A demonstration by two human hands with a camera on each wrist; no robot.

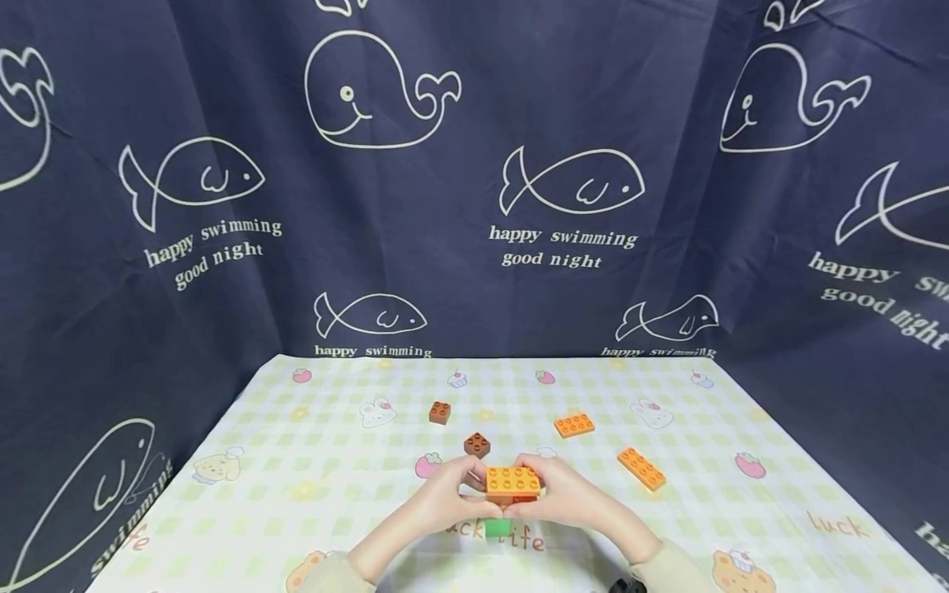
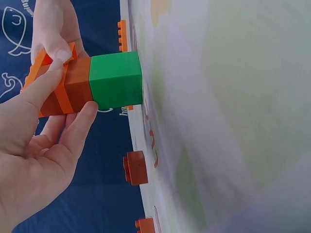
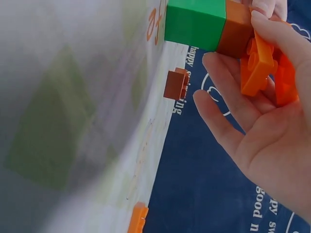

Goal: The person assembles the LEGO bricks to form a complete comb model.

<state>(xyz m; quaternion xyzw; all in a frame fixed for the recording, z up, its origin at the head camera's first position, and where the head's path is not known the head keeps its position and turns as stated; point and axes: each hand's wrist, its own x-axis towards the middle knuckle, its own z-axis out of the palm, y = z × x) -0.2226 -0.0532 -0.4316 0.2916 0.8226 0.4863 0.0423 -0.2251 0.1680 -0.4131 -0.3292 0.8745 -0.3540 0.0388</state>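
Both hands hold a stack of toy building bricks close to the table's near middle. A green brick (image 2: 116,80) forms its base, standing on the cloth. Above it come a brown brick (image 2: 79,80), a thin orange brick (image 3: 257,68), another brown brick and an orange studded brick (image 1: 513,479) on top. My left hand (image 1: 445,498) grips the stack's left side, thumb across the upper bricks. My right hand (image 1: 567,494) pinches the upper orange bricks from the right. In the right wrist view the lower orange brick juts out sideways, its studs showing under the top one.
Beyond the hands lie two brown bricks, one near (image 1: 477,445) and one farther back (image 1: 440,413). Two loose orange bricks, one behind (image 1: 574,425) and one nearer (image 1: 642,469), lie to the right. A checked cloth (image 1: 334,461) covers the table; a dark curtain (image 1: 474,272) hangs behind.
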